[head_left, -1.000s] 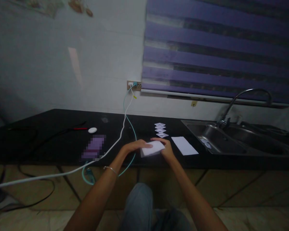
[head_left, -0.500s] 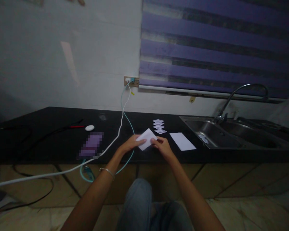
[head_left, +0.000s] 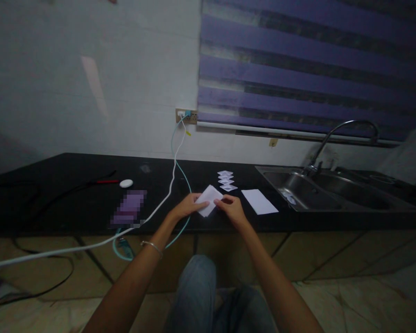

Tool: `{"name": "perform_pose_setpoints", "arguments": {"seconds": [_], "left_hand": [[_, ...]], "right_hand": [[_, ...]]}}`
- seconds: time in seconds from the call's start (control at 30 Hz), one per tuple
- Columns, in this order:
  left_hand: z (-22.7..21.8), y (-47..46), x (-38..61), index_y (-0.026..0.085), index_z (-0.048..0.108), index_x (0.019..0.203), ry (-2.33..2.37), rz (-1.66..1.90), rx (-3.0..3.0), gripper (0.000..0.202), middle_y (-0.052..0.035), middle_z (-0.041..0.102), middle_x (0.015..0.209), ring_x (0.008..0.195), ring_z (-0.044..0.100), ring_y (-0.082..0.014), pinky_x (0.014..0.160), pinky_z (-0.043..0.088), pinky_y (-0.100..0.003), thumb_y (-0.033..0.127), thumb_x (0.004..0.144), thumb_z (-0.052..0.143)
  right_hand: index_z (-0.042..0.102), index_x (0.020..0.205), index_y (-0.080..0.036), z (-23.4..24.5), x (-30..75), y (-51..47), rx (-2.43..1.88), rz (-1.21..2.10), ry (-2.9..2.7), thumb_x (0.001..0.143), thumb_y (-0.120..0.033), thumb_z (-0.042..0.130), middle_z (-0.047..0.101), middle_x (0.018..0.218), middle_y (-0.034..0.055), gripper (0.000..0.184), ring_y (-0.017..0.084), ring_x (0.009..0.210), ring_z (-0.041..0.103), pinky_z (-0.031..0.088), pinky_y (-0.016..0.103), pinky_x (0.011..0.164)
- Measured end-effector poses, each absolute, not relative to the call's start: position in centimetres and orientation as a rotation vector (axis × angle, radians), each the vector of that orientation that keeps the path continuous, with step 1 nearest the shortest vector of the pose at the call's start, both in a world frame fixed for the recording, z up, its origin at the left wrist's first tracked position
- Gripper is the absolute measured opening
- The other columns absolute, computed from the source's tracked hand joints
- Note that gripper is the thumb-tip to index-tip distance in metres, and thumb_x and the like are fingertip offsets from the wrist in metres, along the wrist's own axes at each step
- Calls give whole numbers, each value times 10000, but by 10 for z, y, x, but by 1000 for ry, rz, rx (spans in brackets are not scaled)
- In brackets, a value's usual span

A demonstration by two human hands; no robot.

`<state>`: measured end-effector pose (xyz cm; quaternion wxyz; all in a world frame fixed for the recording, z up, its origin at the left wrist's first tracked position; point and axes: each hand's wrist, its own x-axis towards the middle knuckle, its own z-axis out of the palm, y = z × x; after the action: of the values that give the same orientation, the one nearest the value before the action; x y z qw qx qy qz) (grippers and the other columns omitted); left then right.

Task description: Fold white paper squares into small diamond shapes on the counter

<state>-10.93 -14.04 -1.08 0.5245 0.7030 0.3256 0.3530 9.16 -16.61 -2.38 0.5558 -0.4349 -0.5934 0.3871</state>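
Observation:
Between my hands is a small white sheet of paper (head_left: 209, 198), turned cornerwise above the black counter's front part. My left hand (head_left: 190, 206) pinches its left side, thumb on top. At the right corner, my right hand (head_left: 230, 208) grips the paper between thumb and fingers. The upper edge shows a doubled layer, so the paper looks folded. Just beyond my right hand, several small folded white paper pieces (head_left: 228, 188) lie in an overlapping column. To the right rests a flat stack of white paper (head_left: 259, 202).
A steel sink (head_left: 268, 175) with a curved faucet (head_left: 348, 123) is at the right. A white cable (head_left: 166, 196) and a teal cable (head_left: 185, 173) run from the wall outlet (head_left: 193, 117). A pixelated purple item (head_left: 129, 207), a white round object (head_left: 126, 183) and a red-tipped black cord (head_left: 107, 181) lie left.
The fold layers at the paper's top edge have shifted slightly apart. My right thumb has moved a little further in over the paper. The whole view has shifted slightly.

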Motion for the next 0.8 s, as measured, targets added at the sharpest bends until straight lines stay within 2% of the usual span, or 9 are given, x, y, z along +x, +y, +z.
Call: {"name": "perform_pose_setpoints", "arguments": {"seconds": [0.4,0.8], "left_hand": [[-5,-147,-109,75,717,910,804,818,1744,440,-78,710,784,657,627,-160,589,453,-222,484,752,679],[-7,-146,-109,67,705,987,803,825,1787,477,-81,706,809,669,618,-161,592,441,-221,487,765,662]], "right_hand": [[605,575,-166,-21,92,-170,-1051,839,-1448,744,-470,666,584,552,0,353,128,532,486,349,257,549],[638,611,-168,-23,92,-167,-1040,894,-1481,756,-484,653,605,584,2,348,132,556,508,366,254,572]]}}
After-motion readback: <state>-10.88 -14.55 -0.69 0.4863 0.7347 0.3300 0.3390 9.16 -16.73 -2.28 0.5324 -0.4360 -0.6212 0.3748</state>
